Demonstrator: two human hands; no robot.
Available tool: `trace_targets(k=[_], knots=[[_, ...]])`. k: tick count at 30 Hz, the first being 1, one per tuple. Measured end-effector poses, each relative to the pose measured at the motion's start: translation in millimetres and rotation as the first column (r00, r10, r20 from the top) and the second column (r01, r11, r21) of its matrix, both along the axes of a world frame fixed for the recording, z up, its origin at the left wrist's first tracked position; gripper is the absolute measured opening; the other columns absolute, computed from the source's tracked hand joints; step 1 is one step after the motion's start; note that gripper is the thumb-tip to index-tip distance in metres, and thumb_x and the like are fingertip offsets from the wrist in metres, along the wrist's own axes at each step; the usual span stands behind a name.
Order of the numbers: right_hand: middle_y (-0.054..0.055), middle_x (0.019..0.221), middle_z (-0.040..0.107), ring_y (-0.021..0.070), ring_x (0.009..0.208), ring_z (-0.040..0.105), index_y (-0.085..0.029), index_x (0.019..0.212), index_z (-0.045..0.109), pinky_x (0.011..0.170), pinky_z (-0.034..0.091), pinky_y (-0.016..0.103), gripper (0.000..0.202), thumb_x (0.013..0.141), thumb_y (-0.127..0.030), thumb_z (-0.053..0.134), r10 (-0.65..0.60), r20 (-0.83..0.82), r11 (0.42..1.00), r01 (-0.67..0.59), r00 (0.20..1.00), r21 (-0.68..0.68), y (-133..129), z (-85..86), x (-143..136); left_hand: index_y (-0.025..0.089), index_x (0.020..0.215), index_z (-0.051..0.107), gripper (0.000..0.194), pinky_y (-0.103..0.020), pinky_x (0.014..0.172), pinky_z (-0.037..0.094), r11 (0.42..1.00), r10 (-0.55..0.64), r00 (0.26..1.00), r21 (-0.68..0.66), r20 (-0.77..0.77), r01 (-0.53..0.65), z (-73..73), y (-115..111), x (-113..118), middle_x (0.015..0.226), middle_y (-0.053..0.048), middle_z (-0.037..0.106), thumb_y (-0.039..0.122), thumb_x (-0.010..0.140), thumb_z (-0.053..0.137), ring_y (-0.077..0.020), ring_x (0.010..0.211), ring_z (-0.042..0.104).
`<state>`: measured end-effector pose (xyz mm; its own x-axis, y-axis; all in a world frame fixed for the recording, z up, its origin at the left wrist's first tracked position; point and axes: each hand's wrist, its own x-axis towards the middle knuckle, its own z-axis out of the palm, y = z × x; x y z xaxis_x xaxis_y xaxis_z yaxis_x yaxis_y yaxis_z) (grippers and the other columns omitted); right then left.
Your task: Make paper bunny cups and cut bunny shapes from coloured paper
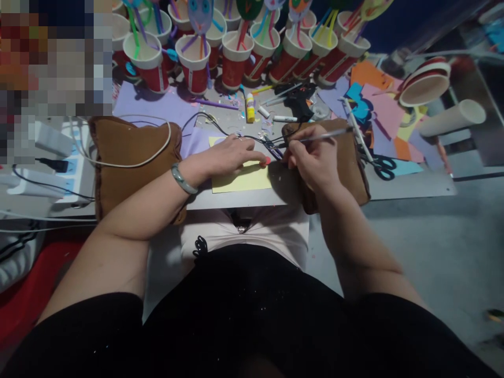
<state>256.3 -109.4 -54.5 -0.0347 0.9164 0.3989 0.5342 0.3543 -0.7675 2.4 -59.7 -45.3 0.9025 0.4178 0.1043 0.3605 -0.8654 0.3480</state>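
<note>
A yellow paper sheet [241, 180] lies at the table's near edge. My left hand [230, 155] rests flat on it, fingertips pressing beside a small red piece [268, 161]. A green bangle [182, 179] circles that wrist. My right hand [313, 155] grips a thin silver pen [328, 136], its tip down near the red piece and a black wire. The right forearm rests on a brown cushion [352, 163]; the left forearm lies over another brown cushion [126, 157].
Several red paper cups [234, 63] with coloured straws line the back. A black glue gun [299, 102], yellow glue bottle [250, 107], white markers, scissors [384, 167] and coloured paper scraps [378, 105] lie around. A power strip [74, 173] with cables sits left; stacked cups [425, 86] lie right.
</note>
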Motion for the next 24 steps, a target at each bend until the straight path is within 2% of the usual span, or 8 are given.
trace_targets(k=[3, 6, 10, 15, 18, 24], knots=[[-0.006, 0.053, 0.055, 0.0129, 0.049, 0.059, -0.022, 0.083, 0.058, 0.052, 0.057, 0.032, 0.024, 0.095, -0.039, 0.069, 0.148, -0.01, 0.979, -0.148, 0.989, -0.138, 32, -4.9, 3, 0.03, 0.138, 0.065, 0.045, -0.045, 0.104, 0.038, 1.0, 0.005, 1.0, -0.014, 0.007, -0.005, 1.3, -2, -1, 0.108, -0.008, 0.064, 0.019, 0.095, 0.055, -0.0249, 0.102, 0.058], [-0.008, 0.049, 0.052, 0.0118, 0.047, 0.057, -0.022, 0.077, 0.056, 0.054, 0.057, 0.032, 0.026, 0.093, -0.034, 0.072, 0.169, 0.044, 0.962, -0.155, 0.985, -0.227, 50, -9.6, 2, 0.029, 0.138, 0.065, 0.044, -0.047, 0.108, 0.037, 0.999, 0.011, 1.0, -0.038, 0.005, -0.011, 1.4, -3, -2, 0.106, -0.008, 0.066, 0.021, 0.095, 0.056, -0.024, 0.101, 0.059], [-0.006, 0.053, 0.056, 0.008, 0.049, 0.059, -0.019, 0.075, 0.055, 0.061, 0.055, 0.03, 0.03, 0.101, -0.033, 0.058, 0.213, 0.066, 0.924, -0.179, 0.975, -0.338, 57, -3.0, -2, 0.031, 0.139, 0.064, 0.049, -0.05, 0.115, 0.03, 0.997, 0.017, 1.0, -0.08, -0.014, -0.018, 0.1, -2, -1, 0.108, -0.007, 0.069, 0.017, 0.093, 0.056, -0.0233, 0.102, 0.061], [-0.004, 0.053, 0.058, 0.0126, 0.047, 0.055, -0.022, 0.076, 0.058, 0.046, 0.049, 0.028, 0.023, 0.087, -0.029, 0.076, 0.228, -0.052, 0.829, -0.222, 0.972, -0.514, 55, 16.4, -11, 0.031, 0.14, 0.064, 0.052, -0.05, 0.118, 0.028, 0.994, 0.013, 1.0, -0.105, -0.028, -0.016, 1.5, -2, 0, 0.11, -0.006, 0.071, 0.015, 0.092, 0.055, -0.0229, 0.105, 0.063], [-0.003, 0.053, 0.057, 0.0119, 0.045, 0.053, -0.021, 0.074, 0.057, 0.041, 0.043, 0.024, 0.024, 0.085, -0.029, 0.077, 0.238, -0.072, 0.805, -0.238, 0.969, -0.543, 55, 20.5, -14, 0.031, 0.14, 0.064, 0.053, -0.049, 0.117, 0.03, 0.994, 0.012, 0.999, -0.112, -0.038, -0.017, 3.4, -2, 0, 0.11, -0.005, 0.071, 0.013, 0.09, 0.054, -0.0226, 0.105, 0.063], [-0.003, 0.051, 0.057, 0.0109, 0.043, 0.05, -0.022, 0.072, 0.056, 0.038, 0.036, 0.022, 0.023, 0.084, -0.03, 0.075, 0.282, -0.099, 0.802, -0.292, 0.954, -0.521, 60, 15.8, -13, 0.031, 0.14, 0.063, 0.055, -0.047, 0.114, 0.032, 0.993, 0.006, 0.999, -0.115, -0.034, -0.01, 3.8, -1, 0, 0.108, -0.005, 0.072, 0.013, 0.088, 0.055, -0.0228, 0.104, 0.064]])
